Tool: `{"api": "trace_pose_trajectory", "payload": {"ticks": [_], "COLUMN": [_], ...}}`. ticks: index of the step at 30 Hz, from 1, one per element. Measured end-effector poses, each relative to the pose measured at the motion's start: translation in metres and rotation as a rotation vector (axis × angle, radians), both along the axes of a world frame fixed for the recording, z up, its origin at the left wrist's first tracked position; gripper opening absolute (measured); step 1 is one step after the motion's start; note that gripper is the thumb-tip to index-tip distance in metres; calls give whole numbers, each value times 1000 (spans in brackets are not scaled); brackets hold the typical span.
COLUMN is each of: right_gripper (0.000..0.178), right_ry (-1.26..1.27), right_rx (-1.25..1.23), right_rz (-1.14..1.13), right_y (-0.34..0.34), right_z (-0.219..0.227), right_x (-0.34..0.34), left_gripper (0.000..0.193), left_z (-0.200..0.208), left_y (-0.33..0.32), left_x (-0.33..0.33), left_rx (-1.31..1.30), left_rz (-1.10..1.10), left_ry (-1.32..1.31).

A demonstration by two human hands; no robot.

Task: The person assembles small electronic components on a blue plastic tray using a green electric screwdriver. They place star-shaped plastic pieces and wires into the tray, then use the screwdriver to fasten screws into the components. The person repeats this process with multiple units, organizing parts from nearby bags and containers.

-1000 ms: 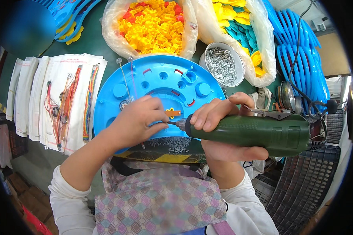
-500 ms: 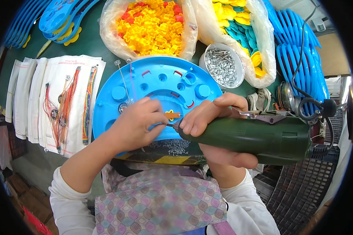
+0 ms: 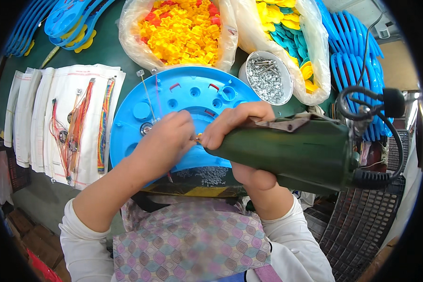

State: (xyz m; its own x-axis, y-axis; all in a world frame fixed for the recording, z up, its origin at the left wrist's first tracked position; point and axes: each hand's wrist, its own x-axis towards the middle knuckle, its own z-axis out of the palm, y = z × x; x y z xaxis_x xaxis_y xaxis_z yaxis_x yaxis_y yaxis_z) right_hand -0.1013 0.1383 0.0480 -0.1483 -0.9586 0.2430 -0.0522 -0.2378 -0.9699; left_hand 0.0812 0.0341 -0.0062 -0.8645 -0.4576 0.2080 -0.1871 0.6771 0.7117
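While right hand (image 3: 237,121) is clamping green cylindrical driver (image 3: 286,151), left hand (image 3: 167,137), hold unclear, is crowding its tip over round-edged blue plastic shell (image 3: 183,99).

A blue rounded panel (image 3: 183,97) lies flat, red slots (image 3: 214,86) near 11 and 1 o'clock; a green power screwdriver (image 3: 286,155) reaches over it, nose toward 9 o'clock.

Wires (image 3: 83,115) lie left of the panel (image 3: 195,102), the power driver (image 3: 286,152) over its right side, bags (image 3: 227,40) behind it.
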Motion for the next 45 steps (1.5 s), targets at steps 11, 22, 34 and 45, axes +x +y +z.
{"api": "trace_pose_trajectory", "payload": {"ticks": [11,22,34,45], "right_gripper": [113,116,120,125], "right_ry": [-246,-228,-147,-239], "right_rx": [-142,18,-81,-250], "right_rz": [76,0,69,54], "right_y": [-9,-15,-29,-23], "right_z": [3,5,-16,-2], "right_x": [8,32,29,23], "left_gripper": [14,21,23,26], "left_z": [4,16,12,15], "left_y": [0,10,10,6], "left_x": [6,20,21,30], "left_rx": [120,-319,-253,-236], "left_rz": [18,280,279,228], "left_ry": [54,-33,-60,94]}}
